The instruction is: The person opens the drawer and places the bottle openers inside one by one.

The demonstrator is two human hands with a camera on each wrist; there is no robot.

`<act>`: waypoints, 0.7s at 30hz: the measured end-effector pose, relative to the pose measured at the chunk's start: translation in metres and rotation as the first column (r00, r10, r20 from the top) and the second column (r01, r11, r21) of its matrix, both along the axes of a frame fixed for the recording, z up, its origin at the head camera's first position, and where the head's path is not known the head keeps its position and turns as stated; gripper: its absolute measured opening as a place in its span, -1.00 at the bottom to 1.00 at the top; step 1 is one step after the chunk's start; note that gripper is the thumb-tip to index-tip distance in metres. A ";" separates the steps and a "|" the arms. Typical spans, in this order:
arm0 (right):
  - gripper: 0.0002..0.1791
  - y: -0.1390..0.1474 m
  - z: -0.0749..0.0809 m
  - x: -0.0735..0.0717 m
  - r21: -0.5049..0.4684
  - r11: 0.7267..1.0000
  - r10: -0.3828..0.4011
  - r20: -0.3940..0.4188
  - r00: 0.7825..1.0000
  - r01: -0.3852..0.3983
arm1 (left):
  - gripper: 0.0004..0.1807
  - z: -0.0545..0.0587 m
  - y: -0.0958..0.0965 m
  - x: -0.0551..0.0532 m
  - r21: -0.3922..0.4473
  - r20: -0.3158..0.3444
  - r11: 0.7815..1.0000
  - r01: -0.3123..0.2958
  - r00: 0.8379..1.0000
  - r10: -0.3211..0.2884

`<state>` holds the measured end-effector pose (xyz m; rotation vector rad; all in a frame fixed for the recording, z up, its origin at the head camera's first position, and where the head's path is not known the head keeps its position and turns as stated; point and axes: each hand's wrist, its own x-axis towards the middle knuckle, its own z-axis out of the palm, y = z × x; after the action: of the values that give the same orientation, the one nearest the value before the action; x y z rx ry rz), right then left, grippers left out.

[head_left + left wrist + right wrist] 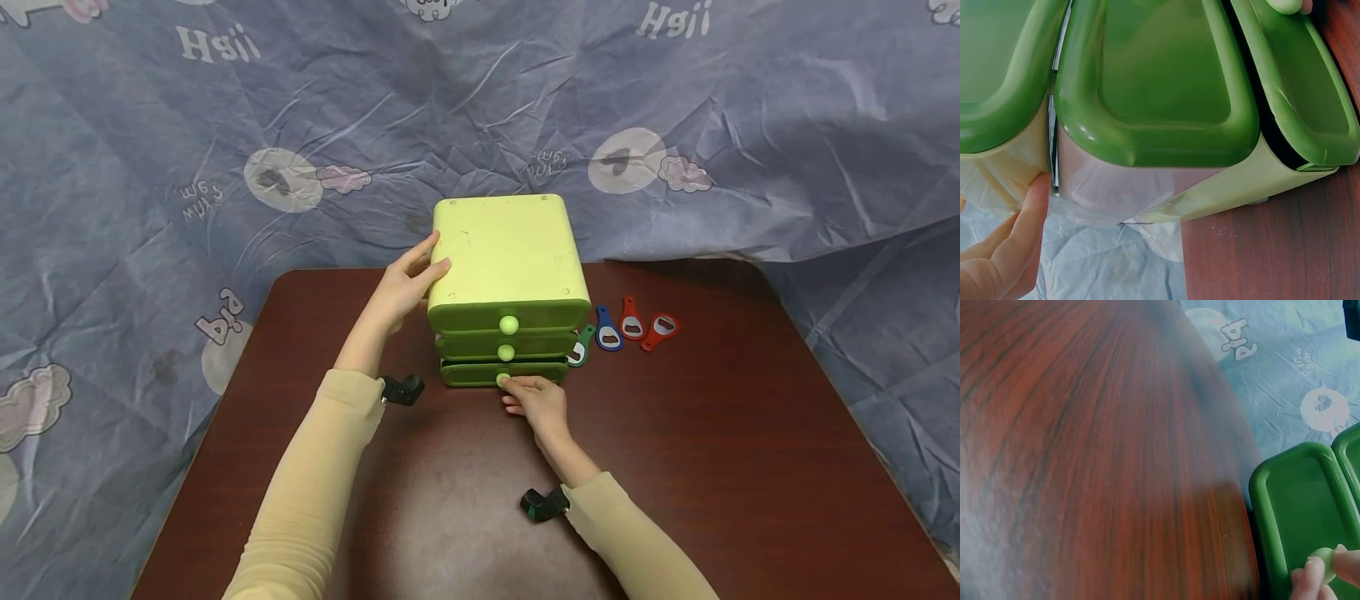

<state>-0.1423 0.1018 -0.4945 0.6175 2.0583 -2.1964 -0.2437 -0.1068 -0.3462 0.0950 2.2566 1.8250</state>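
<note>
A small three-drawer cabinet (506, 250) with a pale yellow-green top and green drawer fronts stands at the back of the table. My left hand (401, 287) rests against its upper left side, fingers fairly straight, the thumb on the top edge. At the lowest drawer (468, 375), my right hand (538, 402) pinches the round light-green knob (1324, 562) between thumb and fingers. The left wrist view shows that drawer front (1310, 81) standing slightly out, a dark gap behind it. The middle drawer (1166, 69) has no such gap. What the drawers contain is hidden.
Right of the cabinet lie several bottle openers: a green one (582, 346) partly behind the cabinet, a blue one (608, 330), and two red, one upright (631, 321) and one slanted (662, 329). A grey-blue printed cloth (480, 125) hangs behind the dark red table (712, 433).
</note>
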 end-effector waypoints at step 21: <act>-0.66 0.001 -0.001 0.030 -0.068 0.996 0.056 0.110 0.992 -0.049 | -0.33 0.000 -0.001 -0.001 0.000 -0.008 1.000 0.006 1.000 -0.006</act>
<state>-0.1120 0.1029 -0.4950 0.6554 1.9185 -2.1390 -0.2447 -0.1080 -0.3464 0.1095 2.2596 1.8250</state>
